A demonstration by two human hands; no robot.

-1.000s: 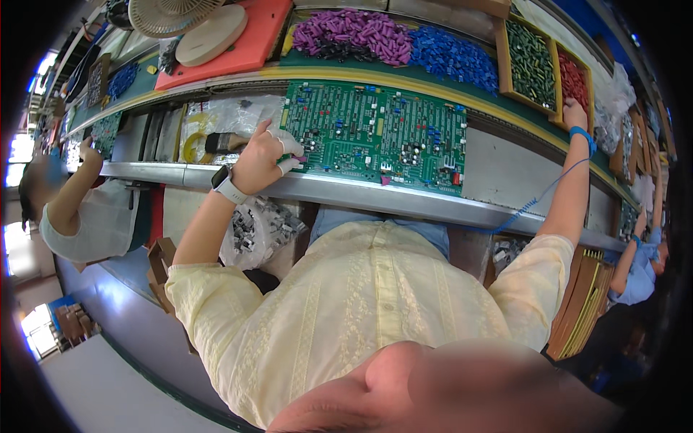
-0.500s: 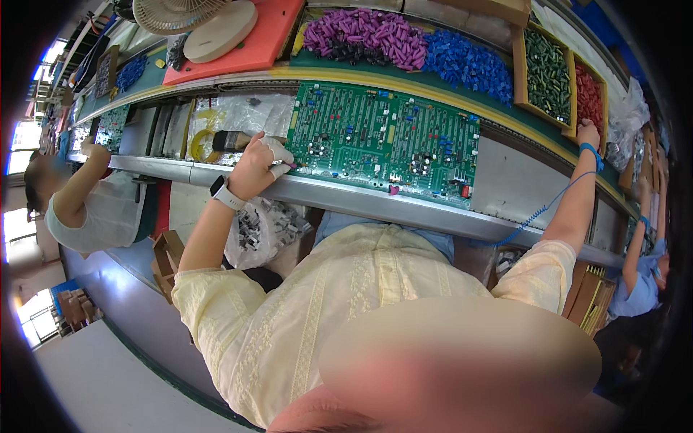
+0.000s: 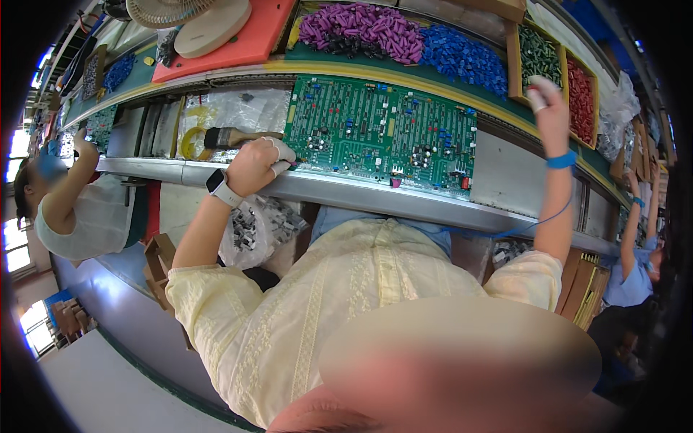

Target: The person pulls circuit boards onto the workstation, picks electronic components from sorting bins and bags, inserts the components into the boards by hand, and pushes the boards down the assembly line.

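Note:
A large green circuit board [image 3: 382,133], dense with small parts, lies in front of me on the metal rail line. At its lower left corner is my left hand [image 3: 253,166], with white finger covers and its fingers closed together. A small purple spot shows by those fingertips, but what they hold is hidden. My right hand [image 3: 552,112], also with a white finger cover, is raised in front of the green and red part bins. Its fingers are drawn together and a little blurred, so any small part in them cannot be made out. A blue strap [image 3: 561,159] circles that wrist.
On the shelf behind lie heaps of purple parts [image 3: 361,30] and blue parts [image 3: 462,58]. Bins hold green parts [image 3: 540,54] and red parts [image 3: 580,97]. A brush [image 3: 229,138] lies left of the board. Co-workers sit at both sides; a coiled blue cord [image 3: 516,229] trails from my wrist.
My right hand has come out of the red bin, moving left and toward me. My left hand stays at the board's corner, its fingers still closed.

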